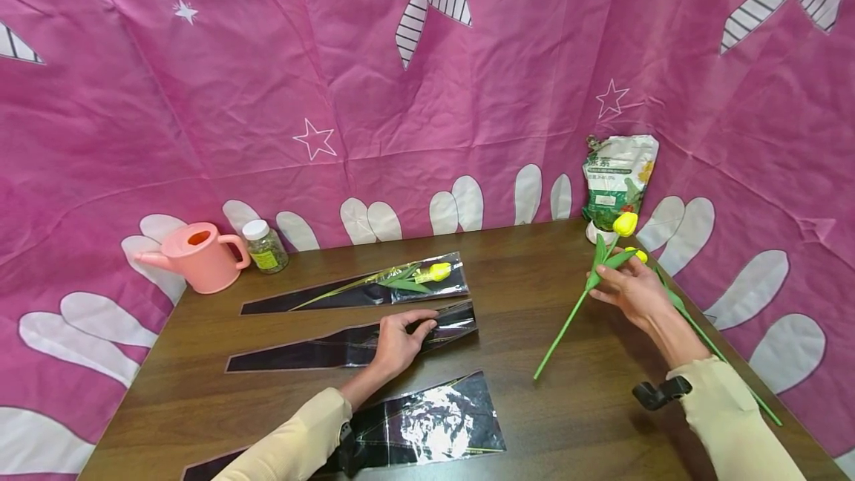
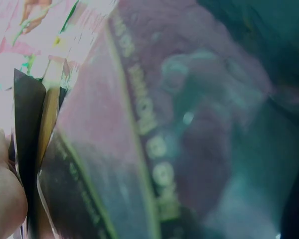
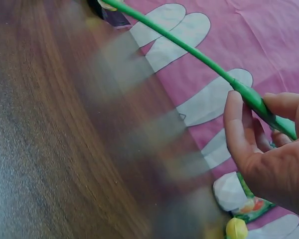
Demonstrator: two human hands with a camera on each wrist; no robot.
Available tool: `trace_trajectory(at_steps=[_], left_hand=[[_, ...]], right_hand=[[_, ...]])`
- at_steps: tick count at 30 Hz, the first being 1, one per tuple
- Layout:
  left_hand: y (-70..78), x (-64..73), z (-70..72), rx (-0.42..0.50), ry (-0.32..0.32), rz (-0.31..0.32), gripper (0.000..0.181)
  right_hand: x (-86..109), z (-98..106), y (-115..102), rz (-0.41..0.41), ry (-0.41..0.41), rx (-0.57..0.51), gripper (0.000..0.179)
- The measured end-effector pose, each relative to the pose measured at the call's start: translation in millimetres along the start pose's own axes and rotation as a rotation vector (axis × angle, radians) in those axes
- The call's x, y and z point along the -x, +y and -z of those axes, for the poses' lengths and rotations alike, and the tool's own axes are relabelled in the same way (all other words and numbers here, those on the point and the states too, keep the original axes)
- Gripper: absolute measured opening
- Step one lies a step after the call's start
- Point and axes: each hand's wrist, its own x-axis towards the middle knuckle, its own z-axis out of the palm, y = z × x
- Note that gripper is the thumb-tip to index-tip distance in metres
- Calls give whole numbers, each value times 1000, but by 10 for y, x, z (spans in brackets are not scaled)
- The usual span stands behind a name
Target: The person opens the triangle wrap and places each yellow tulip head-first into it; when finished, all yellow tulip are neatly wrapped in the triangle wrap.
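Observation:
My right hand (image 1: 634, 294) pinches a yellow artificial tulip (image 1: 563, 338) between thumb and fingers, just below its leaves. The bloom points up and away, and the bare green stem slants down to the left; the right wrist view shows the grip on the green stem (image 3: 189, 49). On the middle of several black flower sleeves (image 1: 294, 353), my left hand (image 1: 398, 344) pinches the film near its wide end. In the left wrist view the clear printed film (image 2: 139, 124) fills most of the picture, and a gap shows beside the fingertip.
Behind lies another sleeve (image 1: 274, 304) with a yellow tulip (image 1: 437, 272) in it. A shiny sleeve (image 1: 441, 421) lies in front. A second loose tulip (image 1: 728, 362) runs along the right edge. A pink watering can (image 1: 207, 262), a lidded jar (image 1: 267, 252) and a white-green bag (image 1: 617, 177) stand at the back.

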Motion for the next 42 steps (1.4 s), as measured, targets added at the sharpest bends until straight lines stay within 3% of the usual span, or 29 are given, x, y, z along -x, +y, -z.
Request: trace_trajectory(at_steps=[8,24,29,42], left_hand=[[-4,-3,-5,-10,4,-9,15],[10,-8,-20,-9,7,-13,15],[12,-9,-22,-9,5,-4,15],[45,-7,-18,-14,3,-4,15]], right_hand=[[-46,-113,18,116,-2,-122,41],[-71,-198,78,233,48,-303,45],[-78,-267,134,246,109,-344,46],[-60,-519,382,229,164,-348,46]])
